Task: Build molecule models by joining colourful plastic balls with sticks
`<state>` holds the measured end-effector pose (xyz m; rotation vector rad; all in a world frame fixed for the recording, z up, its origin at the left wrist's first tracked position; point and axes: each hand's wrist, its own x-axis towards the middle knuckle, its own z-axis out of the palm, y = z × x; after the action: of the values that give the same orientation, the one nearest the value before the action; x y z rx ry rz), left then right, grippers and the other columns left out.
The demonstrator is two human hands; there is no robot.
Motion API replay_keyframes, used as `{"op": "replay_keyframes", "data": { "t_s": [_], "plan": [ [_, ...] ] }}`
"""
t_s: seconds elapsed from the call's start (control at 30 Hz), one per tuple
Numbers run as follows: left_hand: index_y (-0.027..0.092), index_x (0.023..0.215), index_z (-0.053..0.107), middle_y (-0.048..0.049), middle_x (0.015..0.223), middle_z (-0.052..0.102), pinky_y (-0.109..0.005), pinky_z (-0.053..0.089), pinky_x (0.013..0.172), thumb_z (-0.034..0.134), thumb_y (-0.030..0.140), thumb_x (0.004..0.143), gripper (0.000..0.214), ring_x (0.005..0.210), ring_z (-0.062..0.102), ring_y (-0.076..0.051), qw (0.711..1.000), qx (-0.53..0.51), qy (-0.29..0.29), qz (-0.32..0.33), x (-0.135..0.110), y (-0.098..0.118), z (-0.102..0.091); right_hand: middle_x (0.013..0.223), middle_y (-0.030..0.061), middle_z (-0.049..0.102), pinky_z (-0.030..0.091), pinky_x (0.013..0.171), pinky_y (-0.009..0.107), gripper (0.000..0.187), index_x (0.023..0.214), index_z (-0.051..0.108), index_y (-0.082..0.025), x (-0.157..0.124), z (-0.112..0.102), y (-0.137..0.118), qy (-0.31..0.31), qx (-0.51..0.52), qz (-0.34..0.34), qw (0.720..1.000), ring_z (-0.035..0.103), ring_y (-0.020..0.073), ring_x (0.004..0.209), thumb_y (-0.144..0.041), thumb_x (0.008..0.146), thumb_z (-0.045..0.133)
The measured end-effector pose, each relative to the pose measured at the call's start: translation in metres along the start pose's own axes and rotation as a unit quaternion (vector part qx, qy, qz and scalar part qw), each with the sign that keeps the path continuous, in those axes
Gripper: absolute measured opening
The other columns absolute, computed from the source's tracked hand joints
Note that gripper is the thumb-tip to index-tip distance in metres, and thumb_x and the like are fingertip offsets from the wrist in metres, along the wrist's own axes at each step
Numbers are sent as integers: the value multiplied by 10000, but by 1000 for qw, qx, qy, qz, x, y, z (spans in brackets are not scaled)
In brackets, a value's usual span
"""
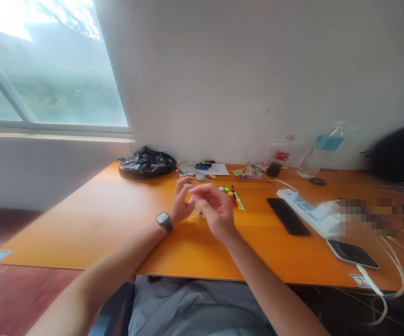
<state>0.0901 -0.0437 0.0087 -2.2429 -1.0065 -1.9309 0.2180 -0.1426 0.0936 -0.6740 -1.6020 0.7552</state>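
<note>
My left hand point(181, 201), with a dark watch point(163, 221) on its wrist, is raised over the middle of the wooden table. My right hand point(216, 209) is beside it, its bent fingertips meeting the left fingers. The fingers of both hands are closed in a pinch, and whatever they may hold is too small or hidden to make out. Below and between the hands, a small colourful item point(199, 214) lies partly covered. Just past the right hand are a green disc point(227, 189), a yellow disc point(230, 193) and several thin coloured sticks point(238, 199).
A black plastic bag point(147, 162) sits at the back left, near a white paper point(220, 169) with tools on it. A clear packet point(247, 172) lies farther right. A black phone point(288, 216), a white power strip point(309, 212), a water bottle point(319, 151) and cables occupy the right side.
</note>
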Motion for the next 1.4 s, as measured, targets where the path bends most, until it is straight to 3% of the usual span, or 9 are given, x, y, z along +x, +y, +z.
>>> {"op": "replay_keyframes", "data": {
  "t_s": [0.07,0.1,0.17,0.27,0.4,0.6,0.83,1.07,1.4],
  "plan": [
    [228,1042,621,-122,1265,599,-473,563,1015,525,312,1071,131,1174,624,-247,999,-11,9,34,2,-2,0,936,52,697,551,626,282,230,1040,683,-243,28,-39,23,124,-48,14,991,624,156,697,-453,968,623],
    [227,1046,625,-117,1250,606,-477,557,1028,539,282,1065,104,1183,624,-244,998,-15,17,51,4,-2,0,978,58,683,529,600,277,290,1072,666,-238,38,-56,37,143,-74,30,987,591,146,674,-501,955,634],
    [225,1041,634,-111,1224,616,-472,556,1031,558,250,1057,82,1181,629,-235,997,-12,31,65,6,-3,1,1073,75,670,494,557,268,450,1148,645,-223,47,-83,66,112,-109,84,984,546,128,643,-586,887,697],
    [218,1003,656,-108,1183,623,-463,572,1005,579,271,1053,106,1148,646,-231,997,12,41,59,8,-2,4,1147,88,677,447,510,259,562,1170,676,-207,39,-99,101,-30,-87,197,976,505,97,587,-657,835,707],
    [219,1012,676,-110,1186,618,-436,597,964,591,308,1051,129,1128,655,-225,998,14,26,48,8,-3,5,985,60,717,425,522,276,461,976,740,-202,22,-91,116,-111,-64,203,971,505,114,575,-631,807,746],
    [241,1471,478,-157,1359,581,-376,603,876,660,410,1005,529,1092,662,-215,990,-109,-31,-86,7,-5,0,803,36,683,452,570,303,403,945,685,-218,24,-86,106,-22,-62,156,986,535,159,595,-612,862,697],
    [219,1400,588,-93,1120,732,-387,572,901,807,518,872,645,992,713,-231,892,-262,-266,-254,-1,-9,4,932,53,684,515,638,317,332,926,615,-224,20,-85,112,-18,-109,128,986,590,173,670,-553,893,645],
    [179,1200,671,-88,1089,745,-365,547,893,873,498,807,545,984,710,-232,886,-298,-247,-256,3,2,2,913,53,671,511,623,313,307,910,590,-239,16,-77,108,-1,-101,111,989,611,189,700,-545,939,598],
    [177,1208,685,-82,1069,749,-347,554,874,913,491,753,598,956,714,-227,878,-301,-251,-274,4,-1,3,886,48,706,437,465,260,376,852,625,-229,15,-73,114,22,-73,97,992,595,159,581,-598,919,646]
  ]
}}
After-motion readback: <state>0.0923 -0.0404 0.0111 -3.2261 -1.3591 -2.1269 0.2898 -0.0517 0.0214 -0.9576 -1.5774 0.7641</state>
